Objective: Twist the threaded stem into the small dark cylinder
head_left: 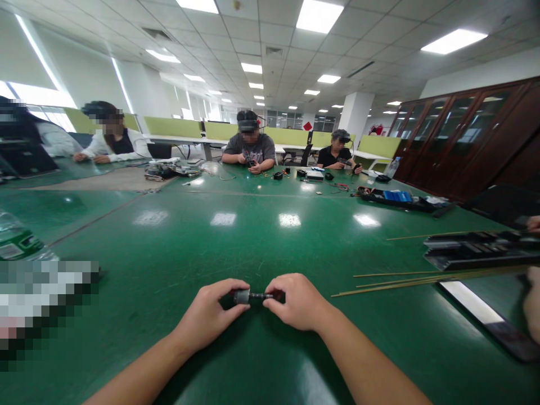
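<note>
Left hand: our left hand (215,309) pinches the grey cylinder (242,297) between thumb and fingers

Right hand: our right hand (294,301) grips the thin dark shaft (258,296) at its end

Position: both parts line up above the green table (202,236)

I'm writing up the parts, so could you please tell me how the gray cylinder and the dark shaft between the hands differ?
The gray cylinder is thick and stubby, while the dark shaft is much thinner. The left hand grips the gray cylinder; the dark shaft reaches the right hand. Both lie roughly in one line.
</note>
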`<action>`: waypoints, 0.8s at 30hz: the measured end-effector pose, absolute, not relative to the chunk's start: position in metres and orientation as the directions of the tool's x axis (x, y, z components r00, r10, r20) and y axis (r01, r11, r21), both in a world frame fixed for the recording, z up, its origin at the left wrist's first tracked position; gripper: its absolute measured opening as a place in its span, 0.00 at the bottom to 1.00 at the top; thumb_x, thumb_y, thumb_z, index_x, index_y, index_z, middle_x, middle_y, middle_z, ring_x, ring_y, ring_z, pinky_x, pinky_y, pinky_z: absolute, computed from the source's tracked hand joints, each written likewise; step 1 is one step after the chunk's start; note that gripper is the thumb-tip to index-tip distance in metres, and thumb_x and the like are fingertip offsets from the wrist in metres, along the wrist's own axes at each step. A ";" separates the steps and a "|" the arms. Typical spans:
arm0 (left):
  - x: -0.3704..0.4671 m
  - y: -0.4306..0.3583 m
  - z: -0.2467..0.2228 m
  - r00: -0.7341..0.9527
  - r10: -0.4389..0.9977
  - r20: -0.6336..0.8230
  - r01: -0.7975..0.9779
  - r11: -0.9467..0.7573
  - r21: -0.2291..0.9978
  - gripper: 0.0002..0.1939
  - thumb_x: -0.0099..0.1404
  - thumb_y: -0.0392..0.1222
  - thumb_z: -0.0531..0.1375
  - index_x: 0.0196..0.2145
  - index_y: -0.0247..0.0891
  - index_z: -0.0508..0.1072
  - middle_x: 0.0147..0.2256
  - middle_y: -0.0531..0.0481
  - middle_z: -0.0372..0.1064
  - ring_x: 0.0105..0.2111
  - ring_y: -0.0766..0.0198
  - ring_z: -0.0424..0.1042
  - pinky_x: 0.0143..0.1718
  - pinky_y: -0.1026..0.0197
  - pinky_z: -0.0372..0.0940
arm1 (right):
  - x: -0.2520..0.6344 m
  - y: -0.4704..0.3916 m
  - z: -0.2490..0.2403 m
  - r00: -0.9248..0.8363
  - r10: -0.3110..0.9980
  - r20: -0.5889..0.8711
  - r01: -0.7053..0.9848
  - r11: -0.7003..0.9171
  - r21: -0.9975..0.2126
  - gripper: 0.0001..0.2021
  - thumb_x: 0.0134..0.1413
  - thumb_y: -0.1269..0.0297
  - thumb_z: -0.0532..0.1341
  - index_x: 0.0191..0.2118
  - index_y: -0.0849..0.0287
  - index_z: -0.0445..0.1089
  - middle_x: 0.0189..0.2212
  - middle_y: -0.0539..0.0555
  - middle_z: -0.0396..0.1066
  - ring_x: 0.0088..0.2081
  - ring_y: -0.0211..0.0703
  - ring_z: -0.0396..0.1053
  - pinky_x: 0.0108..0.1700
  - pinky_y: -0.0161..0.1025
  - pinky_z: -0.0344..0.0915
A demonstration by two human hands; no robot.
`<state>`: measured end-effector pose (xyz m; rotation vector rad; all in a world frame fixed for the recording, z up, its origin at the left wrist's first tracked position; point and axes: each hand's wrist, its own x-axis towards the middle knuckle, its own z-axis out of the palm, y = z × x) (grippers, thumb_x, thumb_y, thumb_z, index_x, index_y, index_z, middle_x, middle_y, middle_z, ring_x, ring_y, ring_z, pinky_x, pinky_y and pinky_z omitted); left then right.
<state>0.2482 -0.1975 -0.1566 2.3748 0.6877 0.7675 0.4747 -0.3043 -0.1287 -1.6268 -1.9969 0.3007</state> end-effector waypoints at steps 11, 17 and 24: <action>0.248 -0.195 -0.159 0.699 0.619 0.358 0.305 -0.710 0.634 0.15 0.61 0.42 0.66 0.47 0.48 0.75 0.43 0.54 0.77 0.44 0.60 0.76 0.49 0.58 0.68 | 0.478 -0.304 -0.130 -0.126 0.952 0.278 0.831 0.255 -0.494 0.07 0.57 0.59 0.64 0.38 0.55 0.76 0.31 0.49 0.76 0.34 0.40 0.71 0.38 0.35 0.62; 0.246 -0.194 -0.159 0.692 0.623 0.366 0.312 -0.714 0.626 0.15 0.61 0.42 0.66 0.47 0.48 0.75 0.44 0.55 0.77 0.44 0.60 0.76 0.49 0.57 0.68 | 0.479 -0.303 -0.130 -0.118 0.954 0.276 0.834 0.246 -0.494 0.07 0.58 0.59 0.64 0.38 0.55 0.76 0.31 0.50 0.76 0.33 0.40 0.71 0.39 0.35 0.62; 0.246 -0.193 -0.158 0.688 0.629 0.363 0.314 -0.708 0.632 0.15 0.61 0.43 0.66 0.47 0.49 0.74 0.44 0.56 0.77 0.44 0.61 0.76 0.49 0.58 0.68 | 0.480 -0.303 -0.129 -0.116 0.952 0.283 0.835 0.248 -0.492 0.07 0.57 0.60 0.64 0.38 0.55 0.76 0.31 0.50 0.75 0.34 0.41 0.71 0.39 0.36 0.62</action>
